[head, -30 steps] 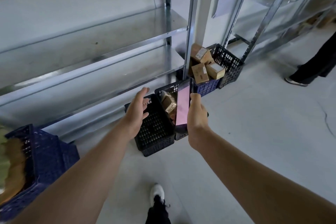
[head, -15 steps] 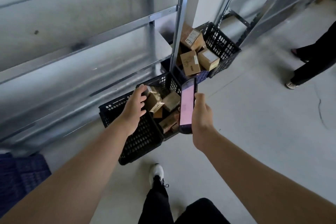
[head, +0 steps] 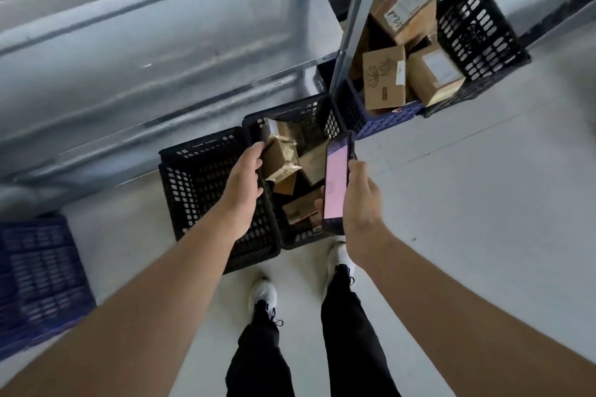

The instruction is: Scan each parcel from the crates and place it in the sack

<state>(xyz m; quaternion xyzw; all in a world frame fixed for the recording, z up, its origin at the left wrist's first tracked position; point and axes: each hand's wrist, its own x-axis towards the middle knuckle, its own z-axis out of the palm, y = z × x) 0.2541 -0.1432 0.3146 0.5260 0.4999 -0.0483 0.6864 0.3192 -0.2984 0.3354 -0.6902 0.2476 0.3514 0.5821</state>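
Observation:
Two black crates sit side by side on the floor in front of me. The left crate looks empty. The right crate holds several brown cardboard parcels. My left hand reaches over the wall between them with fingers extended, its fingertips against the nearest parcel. My right hand grips a dark phone with a lit pink screen, upright over the right crate's near corner. No sack is in view.
Behind, a blue crate and a black crate hold larger boxes. Metal shelving runs along the left, with an upright post. Another blue crate stands at the left. My feet are just short of the crates.
I have stepped closer and the view has tilted down. My left hand has moved forward to the parcel in the right black crate. The phone stays in my right hand.

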